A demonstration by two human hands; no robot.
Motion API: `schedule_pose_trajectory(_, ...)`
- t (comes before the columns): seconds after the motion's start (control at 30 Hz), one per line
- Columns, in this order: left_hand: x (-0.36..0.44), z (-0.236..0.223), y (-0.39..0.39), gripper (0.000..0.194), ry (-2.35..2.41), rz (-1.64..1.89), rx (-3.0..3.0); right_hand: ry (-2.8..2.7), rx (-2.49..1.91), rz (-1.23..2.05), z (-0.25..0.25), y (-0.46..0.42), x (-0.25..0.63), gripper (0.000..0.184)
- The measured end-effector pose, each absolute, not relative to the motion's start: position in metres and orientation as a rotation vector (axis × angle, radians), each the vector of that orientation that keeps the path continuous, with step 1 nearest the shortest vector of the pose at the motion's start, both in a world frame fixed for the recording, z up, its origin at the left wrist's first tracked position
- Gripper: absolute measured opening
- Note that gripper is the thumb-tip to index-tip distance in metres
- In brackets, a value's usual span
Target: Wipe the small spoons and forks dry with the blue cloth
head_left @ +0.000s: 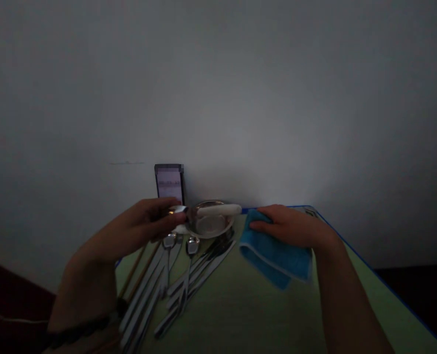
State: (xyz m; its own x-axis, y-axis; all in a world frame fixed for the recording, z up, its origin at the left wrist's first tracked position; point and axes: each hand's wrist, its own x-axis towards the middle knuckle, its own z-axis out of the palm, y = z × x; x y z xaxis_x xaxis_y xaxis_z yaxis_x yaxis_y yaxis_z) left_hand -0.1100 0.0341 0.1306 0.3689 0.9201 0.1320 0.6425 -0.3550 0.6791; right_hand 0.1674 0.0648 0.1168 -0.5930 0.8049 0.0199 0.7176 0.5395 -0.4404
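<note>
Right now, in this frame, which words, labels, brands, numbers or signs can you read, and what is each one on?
None can be read.
Phone: faint marks on its screen, too small and blurred to tell whether they are text.
White-handled utensil, blue cloth: no lettering visible.

No text, label, brand or number can be read. On the lit screen [170, 191] of the upright phone [169, 183], 1 faint band runs across, too small and blurred to tell whether it holds writing; the phone's top edge is pixelated, hiding any marking there.
</note>
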Motion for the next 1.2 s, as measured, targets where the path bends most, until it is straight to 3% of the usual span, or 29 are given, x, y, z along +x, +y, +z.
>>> schedule_pose_trajectory(0.2,-0.105,0.136,0.036,0.024,1.419,0.862,1.973,-2.603,-1.209,0.747,0.108,0.070,0.158,0.035)
schedule_pose_trajectory(0.37,-0.073,0.136,0.041,0.026,1.291,0.743,2.140,-2.300,-1.160,0.516,0.110,0.067,0.149,0.057)
schedule_pose_trajectory(0.5,-0.060,0.137,0.042,0.024,1.140,0.695,2.132,-2.437,-0.860,0.567,0.121,0.059,0.138,0.030)
schedule_pose_trajectory(0.6,-0.061,0.136,0.044,0.024,1.158,0.796,2.088,-2.416,-0.845,0.623,0.121,0.054,0.136,0.025)
schedule_pose_trajectory(0.73,-0.059,0.131,0.050,0.029,1.325,0.815,2.175,-2.263,-1.125,0.538,0.086,0.057,0.161,0.023)
schedule_pose_trajectory(0.93,-0.028,0.119,0.052,0.029,1.256,0.550,2.408,-2.102,-1.777,0.157,0.013,0.081,0.233,0.017)
schedule_pose_trajectory(1.2,0.000,0.091,0.047,0.028,1.198,0.250,2.501,-1.919,-2.012,-0.016,0.004,0.103,0.271,0.039)
